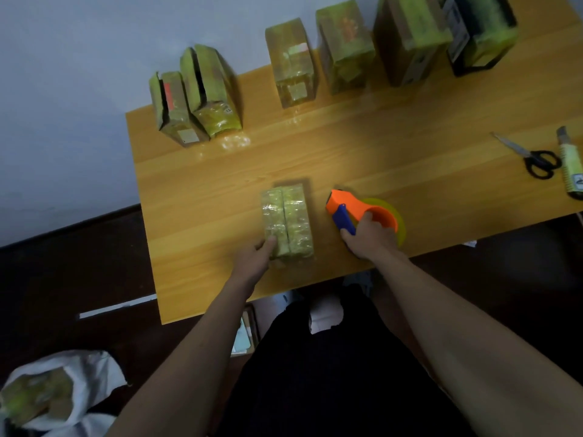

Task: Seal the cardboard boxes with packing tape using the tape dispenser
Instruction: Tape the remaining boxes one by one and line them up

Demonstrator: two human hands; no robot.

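A small cardboard box (287, 223) wrapped in shiny tape lies near the front of the wooden table (394, 152), its top seam running away from me. My left hand (257, 257) holds its near left corner, thumb on top. To the right of the box, my right hand (369, 239) grips an orange tape dispenser (353, 208) with a blue blade guard and a yellow-green tape roll, resting on the table a short gap from the box.
Several taped boxes (293, 63) stand along the table's far edge, two of them (195, 96) at the back left with open slits. Scissors (530, 157) and a utility knife (569, 162) lie at the right edge. A white bag (60, 389) sits on the floor at lower left.
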